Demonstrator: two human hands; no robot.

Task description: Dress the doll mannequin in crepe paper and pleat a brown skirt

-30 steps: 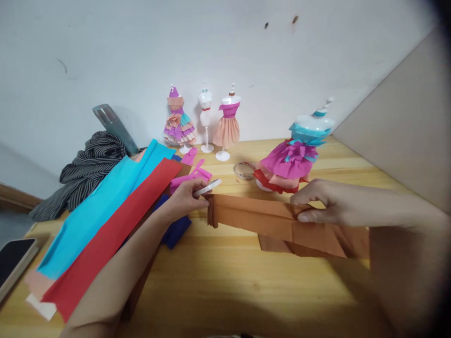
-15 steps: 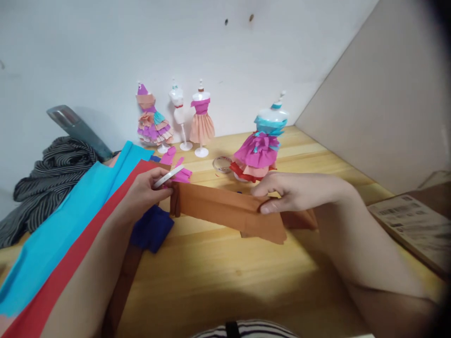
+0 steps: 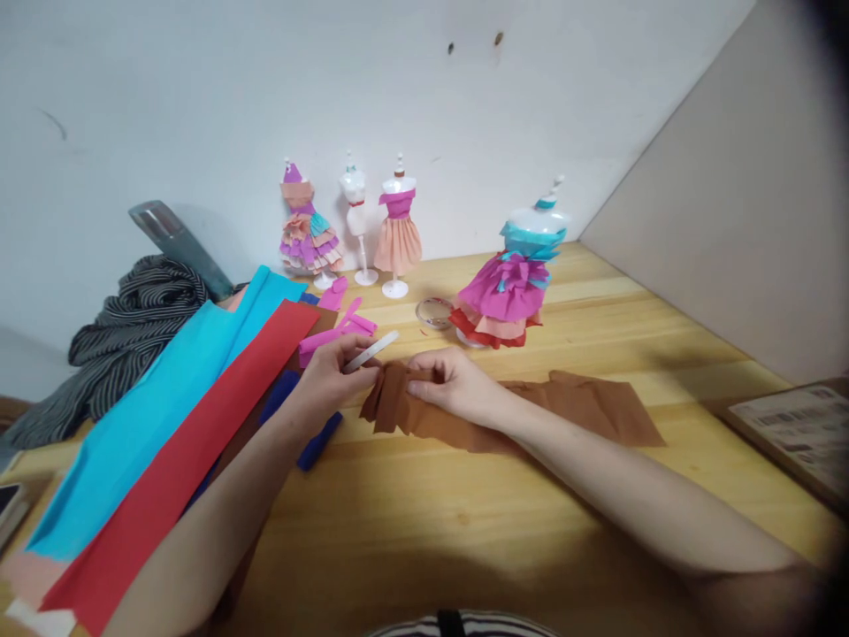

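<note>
Over the wooden tabletop, the left hand pinches the pleated end of a brown crepe-paper strip along with a slim white object, while the right hand grips the strip just alongside. Matte and creased, it trails rightward across the pale grain. At far right, a cardboard package carries a label with what looks like a barcode, too blurred to read, and miniature dress forms stand before a white wall.

Single head camera, facing forward and down. Near view of left hand, right hand and table; wall beyond.
</note>
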